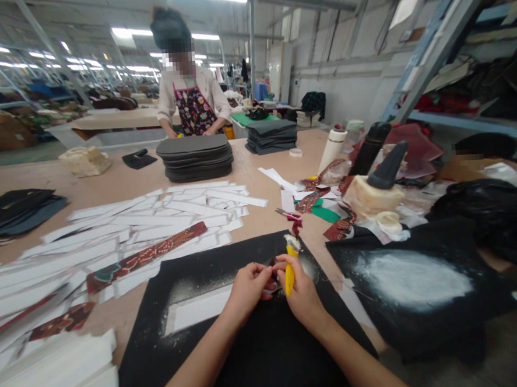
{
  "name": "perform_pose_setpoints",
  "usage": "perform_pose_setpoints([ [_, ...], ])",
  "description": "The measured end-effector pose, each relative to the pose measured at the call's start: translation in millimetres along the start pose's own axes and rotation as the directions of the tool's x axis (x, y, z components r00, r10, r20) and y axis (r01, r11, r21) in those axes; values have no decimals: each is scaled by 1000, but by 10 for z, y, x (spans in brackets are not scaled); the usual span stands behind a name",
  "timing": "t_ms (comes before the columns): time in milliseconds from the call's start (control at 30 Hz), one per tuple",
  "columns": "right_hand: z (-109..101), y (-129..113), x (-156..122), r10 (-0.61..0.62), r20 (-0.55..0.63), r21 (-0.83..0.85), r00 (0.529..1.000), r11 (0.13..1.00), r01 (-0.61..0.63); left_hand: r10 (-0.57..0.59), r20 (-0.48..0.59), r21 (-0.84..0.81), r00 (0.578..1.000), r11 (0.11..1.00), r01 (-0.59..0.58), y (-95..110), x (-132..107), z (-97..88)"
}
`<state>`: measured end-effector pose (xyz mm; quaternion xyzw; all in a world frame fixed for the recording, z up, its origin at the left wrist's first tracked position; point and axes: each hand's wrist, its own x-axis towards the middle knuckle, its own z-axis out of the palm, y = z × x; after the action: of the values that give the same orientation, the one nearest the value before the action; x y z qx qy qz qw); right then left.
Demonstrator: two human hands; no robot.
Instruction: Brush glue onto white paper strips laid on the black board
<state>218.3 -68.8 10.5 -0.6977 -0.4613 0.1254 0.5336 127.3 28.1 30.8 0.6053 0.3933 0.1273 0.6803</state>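
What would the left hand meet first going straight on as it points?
The left hand would probably meet the right hand, which holds a yellow-handled brush; depth between them is unclear.

Brush (291,266), one: yellow handle, pale bristles; being gripped in the right hand (303,296), bristle end being turned away from the wearer. Dark red piece (272,262), small, one: being pinched at the fingertips of the left hand (249,290) and right hand, its shape being mostly hidden by fingers. White strip (199,309), one: being laid flat, right end being covered by the left hand. Black sheet (221,260), powder-dusted: being spread beneath strip and hands.
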Motion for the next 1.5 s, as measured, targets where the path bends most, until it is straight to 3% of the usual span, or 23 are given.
perform_pose_setpoints([
  [133,25,58,41,-3,-7,-41,1000,999,2,-63,-40,-78,997,995,59,3,-31,-22],
  [400,83,19,104,2,51,-215,999,976,9,-44,-38,-86,998,996,40,6,-81,0],
  [733,105,141,54,-93,22,-214,995,972,95,-91,-17,-106,996,990,89,14,-92,-13],
  [1000,64,168,39,-76,-13,-267,997,961,70,-95,-5,-116,995,989,93,-31,-68,-70],
  [1167,-135,261,3,-30,-23,-465,999,885,15,24,-138,-13,990,1000,-26,-67,-12,-217],
  [1267,-217,237,-5,-58,-43,-546,997,837,25,77,-152,71,985,995,-67,-92,34,-258],
  [1400,-170,75,8,-217,-65,-488,974,858,159,112,-122,111,986,989,-99,-72,79,-207],
  [1500,-62,2,22,-163,14,-421,986,894,154,168,-84,159,982,975,-154,-45,86,-183],
])
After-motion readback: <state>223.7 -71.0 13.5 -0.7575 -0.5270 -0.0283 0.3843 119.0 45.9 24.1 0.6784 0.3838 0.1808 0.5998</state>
